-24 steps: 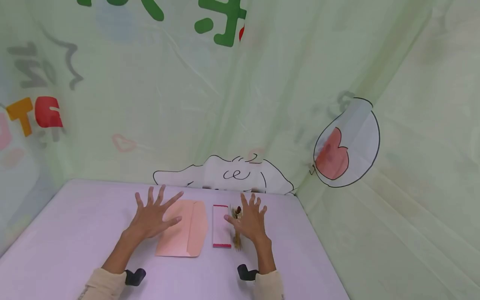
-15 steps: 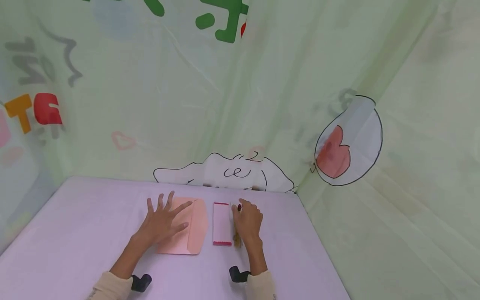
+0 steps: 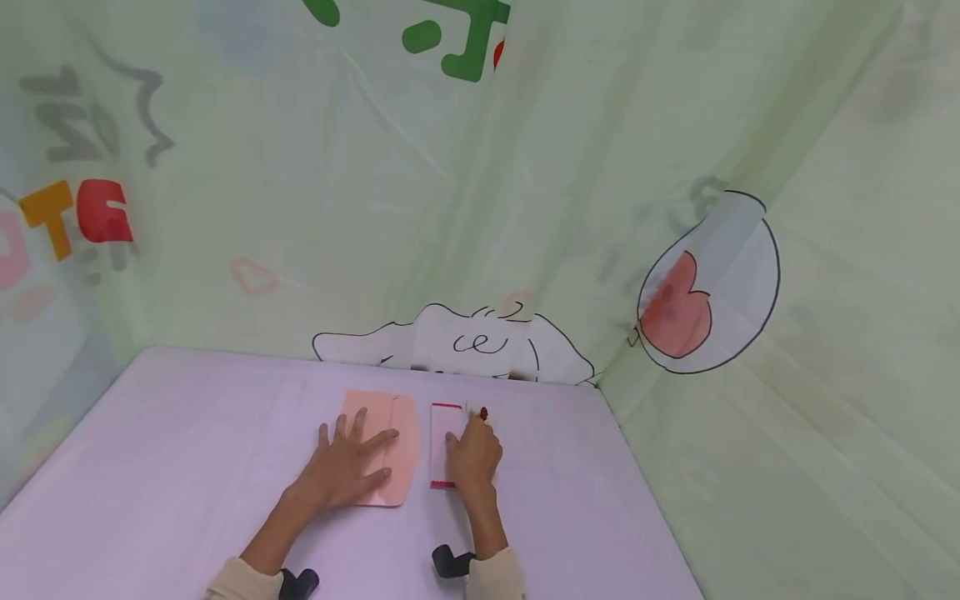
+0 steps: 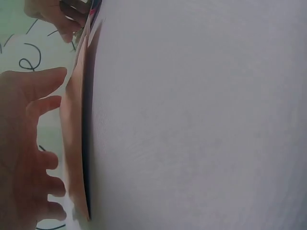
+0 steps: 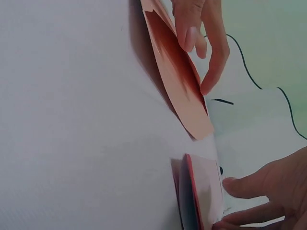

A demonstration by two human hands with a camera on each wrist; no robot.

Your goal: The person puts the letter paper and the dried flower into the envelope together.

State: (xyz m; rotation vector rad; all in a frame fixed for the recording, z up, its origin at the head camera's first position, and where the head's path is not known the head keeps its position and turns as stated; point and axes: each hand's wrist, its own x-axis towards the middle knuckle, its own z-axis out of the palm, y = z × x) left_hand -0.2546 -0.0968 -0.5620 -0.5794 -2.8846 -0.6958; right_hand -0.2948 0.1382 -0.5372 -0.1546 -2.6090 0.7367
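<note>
My left hand spreads its fingers low over a pink paper envelope, whose flap lies on the right side. The right wrist view shows the envelope's opening gaping a little. My right hand reaches over the small folded card with red edges and a bundle of dried flowers. Its thumb stands apart from the fingers, close to the card's face, with the fingertips right at the card's side. The flower stems are hidden under this hand in the head view.
A pale lilac table carries everything. Behind it hangs a light green curtain with printed letters and drawings, and another curtain side closes off the right. Black wrist mounts sit below both hands.
My left hand has moved right and lowered over the envelope. My right hand has come down from a spread pose and shifted left across the flowers toward the card.
</note>
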